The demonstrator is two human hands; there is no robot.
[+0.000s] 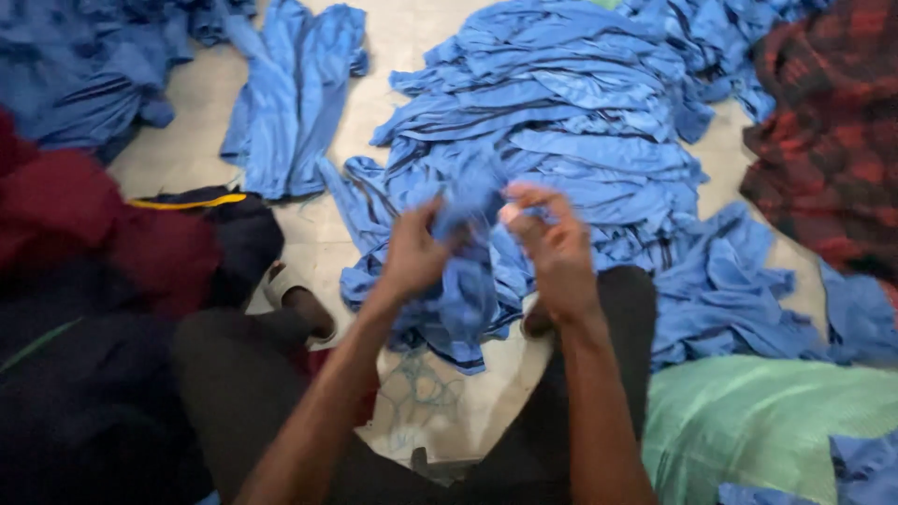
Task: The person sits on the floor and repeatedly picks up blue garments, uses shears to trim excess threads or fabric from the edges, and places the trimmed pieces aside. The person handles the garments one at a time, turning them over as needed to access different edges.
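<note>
Closest to the camera you've got the person's dark-trousered legs, sitting on the floor [318, 245], with a green cloth [767, 421] bunched at the right knee and a dark red and black heap [84, 243] on the left.

Just past the knees, both forearms come up and meet over one blue garment [465, 290]. The left hand [416, 251] has its grip closed round a bunched fold of it, knuckles up. The right hand [554, 245] is pinching the top edge between thumb and fingertips, wrist bent inward. The rest of the piece hangs down between the legs and trails onto the floor. It's blurry, so I can't tell what the fingers are working on.

Progress-wise, my guess is somewhere in the middle: behind the hands sits a big stack of blue pieces [552, 112] laid roughly flat, while looser blue piles [84, 65] lie at far left and a crumpled batch [720, 290] on the right. A red plaid cloth [832, 122] sits at far right.
</note>
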